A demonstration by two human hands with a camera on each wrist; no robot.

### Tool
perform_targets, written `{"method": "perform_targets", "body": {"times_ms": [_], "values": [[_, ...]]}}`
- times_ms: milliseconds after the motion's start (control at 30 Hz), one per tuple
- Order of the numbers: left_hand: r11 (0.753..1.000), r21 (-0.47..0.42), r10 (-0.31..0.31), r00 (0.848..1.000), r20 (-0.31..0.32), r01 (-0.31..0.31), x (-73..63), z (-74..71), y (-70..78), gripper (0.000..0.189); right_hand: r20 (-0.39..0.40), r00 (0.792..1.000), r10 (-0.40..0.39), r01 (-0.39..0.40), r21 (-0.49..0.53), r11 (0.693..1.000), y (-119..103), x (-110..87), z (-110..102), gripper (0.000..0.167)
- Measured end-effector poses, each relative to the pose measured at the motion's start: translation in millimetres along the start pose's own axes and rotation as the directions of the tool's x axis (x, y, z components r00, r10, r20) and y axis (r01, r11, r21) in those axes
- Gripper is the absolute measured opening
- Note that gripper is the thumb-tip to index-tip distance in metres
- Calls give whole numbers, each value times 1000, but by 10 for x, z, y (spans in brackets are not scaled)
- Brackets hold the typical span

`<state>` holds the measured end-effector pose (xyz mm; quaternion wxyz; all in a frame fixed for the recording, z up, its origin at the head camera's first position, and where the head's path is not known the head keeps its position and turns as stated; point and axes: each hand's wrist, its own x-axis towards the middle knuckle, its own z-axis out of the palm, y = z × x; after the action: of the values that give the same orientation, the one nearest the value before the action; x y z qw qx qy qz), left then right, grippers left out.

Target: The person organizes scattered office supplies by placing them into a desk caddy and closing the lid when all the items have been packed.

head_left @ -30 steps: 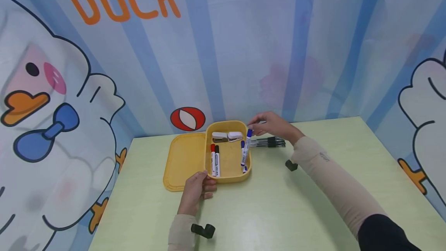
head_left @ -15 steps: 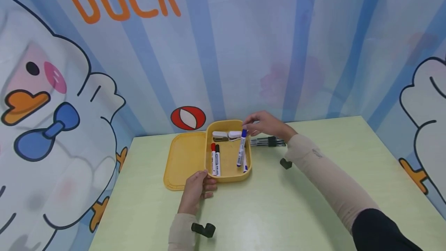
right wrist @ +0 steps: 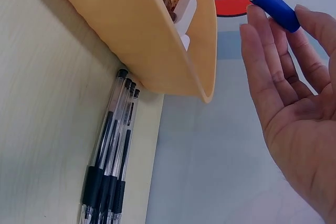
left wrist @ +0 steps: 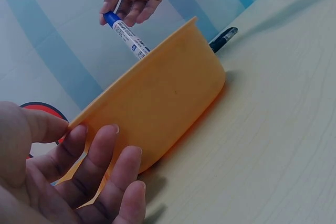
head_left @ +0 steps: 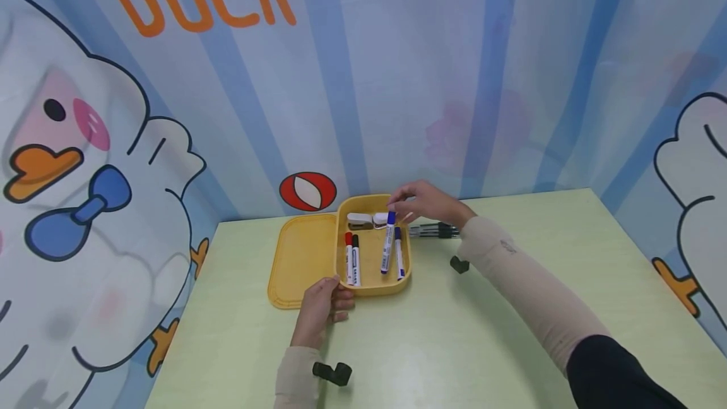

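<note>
My right hand pinches a blue whiteboard marker by its cap, between thumb and fingertips. The marker slants down into the yellow box, as the left wrist view also shows over the rim. At the box's near left corner my left hand pinches the rim with thumb and forefinger, the other fingers loosely bent along the wall. Inside the box a red-capped marker and a black-capped marker lie side by side at the left. Another blue marker lies along the right wall.
Two small white staplers sit at the back of the box. Its yellow lid lies flat on the table to the left. Several clear pens with black grips lie to the right of the box. A printed cloth hangs behind the table.
My right hand has moved left over the box with the blue marker, away from the marker along the right wall. The left hand stays at the rim.
</note>
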<state>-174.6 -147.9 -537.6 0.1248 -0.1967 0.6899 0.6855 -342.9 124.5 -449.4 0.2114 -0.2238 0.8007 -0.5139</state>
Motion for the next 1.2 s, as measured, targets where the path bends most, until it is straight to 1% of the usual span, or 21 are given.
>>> {"method": "perform_targets", "body": {"times_ms": [100, 300, 400, 567, 800, 933, 1100, 1200], "values": [[1000, -2, 2, 1000, 2, -2, -3, 0, 4, 37, 0, 1000, 11, -11, -10, 1000, -19, 19, 21, 26], [1000, -2, 8, 1000, 4, -8, 2, -6, 5, 37, 20, 1000, 0, 0, -8, 1000, -50, 50, 41, 27], [1000, -5, 5, 1000, 5, -5, 6, -9, 2, 37, 33, 999, 7, -7, -2, 1000, -71, 68, 52, 28], [1000, -9, 3, 1000, 6, -3, 0, -10, 1, 37, 59, 998, 34, -34, -9, 999, -110, 108, 75, 34], [1000, -9, -2, 1000, 2, 2, -6, -8, 0, 38, 75, 995, 62, -61, -19, 998, -134, 196, 136, 27], [1000, -5, -4, 1000, 0, 3, 1, -12, -6, 36, 91, 993, 71, -70, -12, 997, -130, 250, 187, 28], [1000, -7, 2, 1000, 1, -2, 13, -17, -14, 35, 100, 988, 117, -118, 4, 993, -108, 321, 277, 25], [1000, -8, 4, 1000, 1, -4, 19, -17, -14, 34, 85, 987, 138, -137, -22, 990, -105, 352, 339, 26]]}}
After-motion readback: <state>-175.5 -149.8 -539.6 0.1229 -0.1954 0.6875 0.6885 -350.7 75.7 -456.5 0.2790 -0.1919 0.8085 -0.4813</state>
